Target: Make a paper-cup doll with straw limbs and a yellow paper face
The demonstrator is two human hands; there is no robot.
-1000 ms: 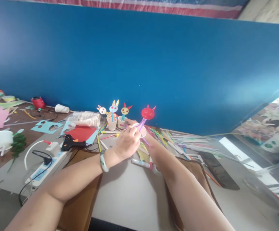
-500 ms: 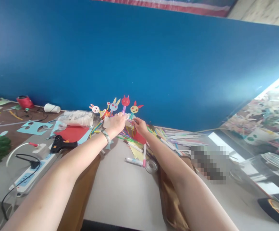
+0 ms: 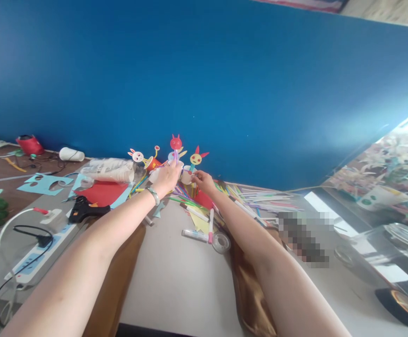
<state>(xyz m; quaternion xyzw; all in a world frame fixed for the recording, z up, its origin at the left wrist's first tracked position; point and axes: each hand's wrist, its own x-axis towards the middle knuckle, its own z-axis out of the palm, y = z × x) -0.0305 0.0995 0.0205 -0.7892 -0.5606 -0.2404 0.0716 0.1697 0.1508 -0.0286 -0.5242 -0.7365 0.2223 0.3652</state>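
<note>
My left hand (image 3: pixel 167 179), with a bracelet at the wrist, is closed around the base of a red-headed cup figure (image 3: pixel 176 142) on a purple stem. My right hand (image 3: pixel 204 181) pinches the side of a white paper cup (image 3: pixel 187 176). From that cup rises a yellow paper face (image 3: pixel 196 159) with red ears on a teal stem. Partly covered by the red head is a pale blue rabbit face with yellow ears (image 3: pixel 182 153). Farther left, a white rabbit face (image 3: pixel 138 157) sticks out from a red cup (image 3: pixel 152 163).
A black glue gun (image 3: pixel 84 209) and a power strip (image 3: pixel 38 257) lie on the left near red paper (image 3: pixel 103 193) and bagged cups (image 3: pixel 108 170). Coloured sticks (image 3: pixel 263 201) spread along the blue wall (image 3: pixel 204 84). Tape (image 3: pixel 221 242) and a pink-capped marker (image 3: pixel 211 227) lie centrally.
My left hand has shifted left with the red-headed figure, whose head now overlaps the blue rabbit face. My right hand stays nearly in place at the yellow-faced figure's cup. The view has moved slightly.
</note>
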